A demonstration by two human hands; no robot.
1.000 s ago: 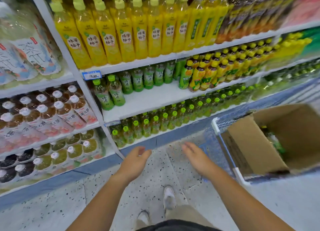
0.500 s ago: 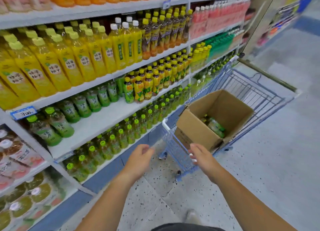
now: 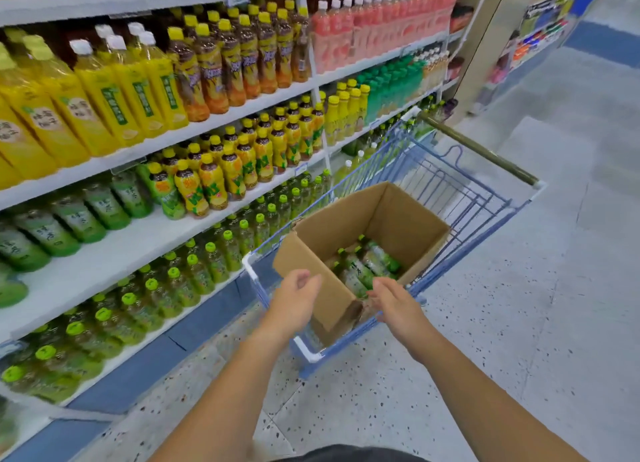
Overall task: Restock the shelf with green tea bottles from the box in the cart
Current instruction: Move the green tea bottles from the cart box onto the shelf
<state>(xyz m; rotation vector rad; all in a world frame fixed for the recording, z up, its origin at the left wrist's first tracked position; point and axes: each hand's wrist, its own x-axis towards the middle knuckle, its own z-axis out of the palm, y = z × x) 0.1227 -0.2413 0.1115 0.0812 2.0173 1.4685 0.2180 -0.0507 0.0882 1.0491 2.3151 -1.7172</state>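
An open cardboard box (image 3: 401,216) sits in a blue wire cart (image 3: 460,191). Several green tea bottles (image 3: 367,264) lie on their sides at its bottom. My left hand (image 3: 294,299) hovers over the box's near-left corner, fingers loosely curled, holding nothing. My right hand (image 3: 394,304) reaches over the box's near edge, fingers relaxed, just above the bottles and empty. A white shelf (image 3: 104,257) to the left carries green tea bottles (image 3: 79,216) at its back, with bare room in front.
Yellow and brown drink bottles (image 3: 221,174) fill the shelves above. Green-capped bottles (image 3: 180,278) crowd the bottom shelf. The cart's handle (image 3: 478,150) points away down the aisle. Speckled floor (image 3: 519,306) lies open to the right.
The view has swung right from the shelf toward the cart. Both hands have moved forward and now hover over the near end of the box.
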